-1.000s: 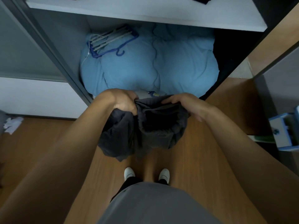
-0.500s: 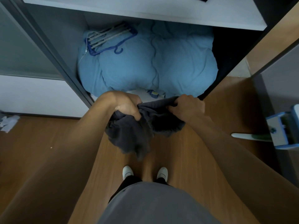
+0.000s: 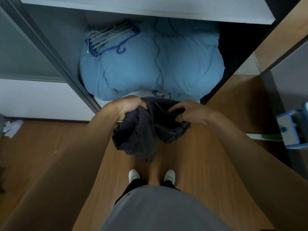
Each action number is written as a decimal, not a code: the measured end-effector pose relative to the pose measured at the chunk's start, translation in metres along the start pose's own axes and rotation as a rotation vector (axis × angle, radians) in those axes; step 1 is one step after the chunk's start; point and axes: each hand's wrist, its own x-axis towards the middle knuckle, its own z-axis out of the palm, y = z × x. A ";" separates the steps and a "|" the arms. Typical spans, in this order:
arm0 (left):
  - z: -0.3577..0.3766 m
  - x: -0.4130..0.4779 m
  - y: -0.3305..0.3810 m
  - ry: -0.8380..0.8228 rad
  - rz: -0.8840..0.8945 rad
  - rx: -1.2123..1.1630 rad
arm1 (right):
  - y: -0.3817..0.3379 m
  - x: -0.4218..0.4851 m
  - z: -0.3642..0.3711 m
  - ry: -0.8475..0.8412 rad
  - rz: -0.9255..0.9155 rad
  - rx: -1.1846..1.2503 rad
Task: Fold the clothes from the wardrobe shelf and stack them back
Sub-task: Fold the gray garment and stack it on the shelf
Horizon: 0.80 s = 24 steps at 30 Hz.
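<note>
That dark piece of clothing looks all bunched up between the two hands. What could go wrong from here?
1. The dark garment is crumpled between the left hand and right hand, so a fold begun now would likely come out creased.
2. Its lower end hangs above the wooden floor; if a grip slips it may drop there.
3. The hangers lie loose on the blue bedding and might snag clothes placed nearby.

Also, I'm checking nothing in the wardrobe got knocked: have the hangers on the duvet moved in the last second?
No. The hangers lie at the same spot on the light blue duvet, left of its middle seam.
</note>
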 end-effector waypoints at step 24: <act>0.028 0.002 0.016 0.103 0.121 -0.843 | -0.007 -0.006 0.035 0.376 -0.171 0.116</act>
